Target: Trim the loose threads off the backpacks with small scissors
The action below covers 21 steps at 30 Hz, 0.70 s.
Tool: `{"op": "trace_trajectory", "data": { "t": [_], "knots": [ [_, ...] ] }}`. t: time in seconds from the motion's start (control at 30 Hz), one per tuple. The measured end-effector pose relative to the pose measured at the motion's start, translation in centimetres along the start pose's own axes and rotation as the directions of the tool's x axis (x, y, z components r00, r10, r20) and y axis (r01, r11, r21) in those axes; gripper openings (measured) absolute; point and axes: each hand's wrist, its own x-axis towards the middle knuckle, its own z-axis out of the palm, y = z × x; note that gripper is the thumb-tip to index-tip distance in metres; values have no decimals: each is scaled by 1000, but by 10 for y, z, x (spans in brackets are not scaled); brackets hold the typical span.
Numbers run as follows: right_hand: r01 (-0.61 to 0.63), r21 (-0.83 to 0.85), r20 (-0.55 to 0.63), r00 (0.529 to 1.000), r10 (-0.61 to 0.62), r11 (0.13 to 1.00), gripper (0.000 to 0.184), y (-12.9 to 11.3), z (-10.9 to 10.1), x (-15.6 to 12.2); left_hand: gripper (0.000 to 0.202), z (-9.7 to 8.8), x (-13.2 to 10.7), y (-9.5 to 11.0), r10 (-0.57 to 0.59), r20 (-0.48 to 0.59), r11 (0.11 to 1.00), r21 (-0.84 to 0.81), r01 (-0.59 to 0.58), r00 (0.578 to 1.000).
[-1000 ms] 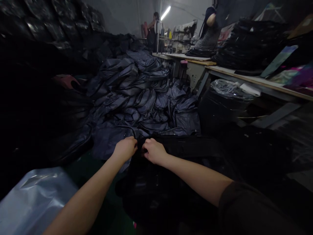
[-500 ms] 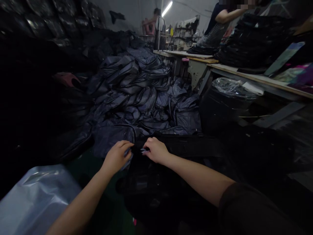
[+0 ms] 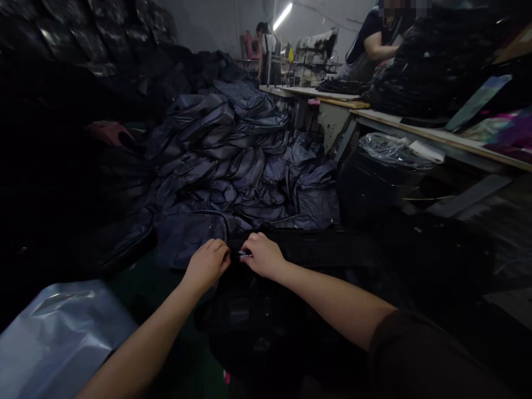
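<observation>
Your left hand (image 3: 206, 266) is closed and curled over the edge of the navy bag (image 3: 187, 238), and your right hand (image 3: 264, 256) is pinched closed on a small shiny zipper pull (image 3: 245, 254), which sits just beside your left hand. That navy bag lies at the foot of a heap of navy bags (image 3: 233, 160), too many to count, and a black bag (image 3: 307, 246) runs to the right from your hands. Near your left arm lies one pale plastic sheet (image 3: 62, 338). To the right stands one black bin (image 3: 386, 183) topped with clear plastic, carrying a white tag (image 3: 426, 151) too small to read. Beyond it, a long wooden worktable (image 3: 440, 136) bears a black stack (image 3: 432, 66). Two co-workers (image 3: 369, 41) stand farther off, one at the table and one (image 3: 262, 50) near a sewing machine (image 3: 316, 55).
</observation>
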Motion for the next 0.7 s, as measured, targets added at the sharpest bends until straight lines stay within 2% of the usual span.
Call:
{"op": "trace_trajectory", "data": {
  "t": [0.23,0.43,0.53,0.57,0.6,0.63,0.67,0.7],
  "knots": [
    [5,-29,7,1000,-5,1000,14,-11,2,15,11,4,-1,-7,-83,-24,996,-48,82,996],
    [52,-21,35,998,-51,998,6,-20,1,23,9,5,1,-3,-127,-29,985,-125,123,991],
    [34,12,24,999,-35,999,5,-19,5,22,10,2,-1,-11,-247,-85,959,-161,232,965],
    [19,30,14,1000,-19,999,6,-17,7,22,12,1,-3,-16,-314,-127,943,-157,293,941],
    [-2,49,3,1000,1,999,7,-15,9,22,18,-2,-7,-21,-403,-180,912,-163,377,897],
    [-24,70,-10,1000,25,997,10,-13,10,21,26,-4,-11,-27,-522,-207,850,-212,483,828],
    [-46,92,-22,999,48,995,12,-11,12,21,37,-6,-17,-31,-649,-184,753,-296,588,738],
    [-66,114,-33,997,70,991,14,-9,13,21,48,-8,-23,-33,-755,-105,629,-391,672,647]
  ]
}}
